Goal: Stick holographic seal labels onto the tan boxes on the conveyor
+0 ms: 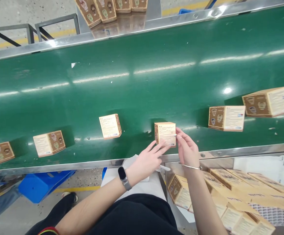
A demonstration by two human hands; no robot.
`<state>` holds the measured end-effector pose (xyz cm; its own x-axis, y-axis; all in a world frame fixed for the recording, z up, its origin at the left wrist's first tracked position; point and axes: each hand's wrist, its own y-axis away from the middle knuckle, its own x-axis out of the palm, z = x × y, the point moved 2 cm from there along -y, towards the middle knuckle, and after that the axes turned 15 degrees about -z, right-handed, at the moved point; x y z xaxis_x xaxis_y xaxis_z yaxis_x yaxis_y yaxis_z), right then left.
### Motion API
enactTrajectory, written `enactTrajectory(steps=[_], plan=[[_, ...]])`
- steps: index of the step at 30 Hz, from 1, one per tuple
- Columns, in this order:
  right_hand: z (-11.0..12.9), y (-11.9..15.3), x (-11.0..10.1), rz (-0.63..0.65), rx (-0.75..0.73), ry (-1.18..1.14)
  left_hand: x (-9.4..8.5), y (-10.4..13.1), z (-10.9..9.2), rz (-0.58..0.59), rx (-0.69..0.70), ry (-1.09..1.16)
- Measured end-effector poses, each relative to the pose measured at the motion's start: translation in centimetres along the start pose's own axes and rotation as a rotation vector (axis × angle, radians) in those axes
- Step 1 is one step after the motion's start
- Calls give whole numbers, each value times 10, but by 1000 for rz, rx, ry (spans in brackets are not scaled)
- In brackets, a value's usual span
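Note:
A small tan-and-brown printed cardboard box (pixel 165 130) sits on the green conveyor belt in front of me, its text-covered side facing up. My left hand (pixel 148 160), with a dark band on the wrist, reaches over the belt's near edge; its fingers are spread, and their tips rest on the box's near side. At the box's right edge my right hand (pixel 187 148) has thumb and forefinger pinched together on a small white piece (pixel 175 134), held against the printed side. That piece looks like a sticker, but it is too small to be sure.
Similar boxes lie along the belt: one to the left (pixel 109 126), others farther left, two to the right (pixel 227 118). A metal rail (pixel 215 153) borders the belt. More boxes (pixel 179 192) are stacked at lower right. A blue stool (pixel 40 186) stands lower left.

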<state>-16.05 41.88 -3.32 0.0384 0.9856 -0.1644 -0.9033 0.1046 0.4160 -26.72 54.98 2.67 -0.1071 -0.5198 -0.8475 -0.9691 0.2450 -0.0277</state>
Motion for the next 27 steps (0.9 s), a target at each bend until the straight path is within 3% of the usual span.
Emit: enactTrajectory(steps=[7,13,18,21,24,26,27], plan=[[-3,14,19,-107,-89,84,-2,3,8,57,-38,-4],[-4,25,32,-153,-335,268,-3,15,16,69,-36,9],[-10,41,52,-312,-409,327,-7,28,24,80,-37,39],[-10,44,61,-391,-335,200,-20,40,30,65,-31,84],[8,58,65,-425,-322,188,-41,62,39,73,-104,216],[29,80,68,-333,-411,281,-60,82,48,104,-220,304],[39,95,73,-216,-472,350,-70,94,54,119,-289,337]])
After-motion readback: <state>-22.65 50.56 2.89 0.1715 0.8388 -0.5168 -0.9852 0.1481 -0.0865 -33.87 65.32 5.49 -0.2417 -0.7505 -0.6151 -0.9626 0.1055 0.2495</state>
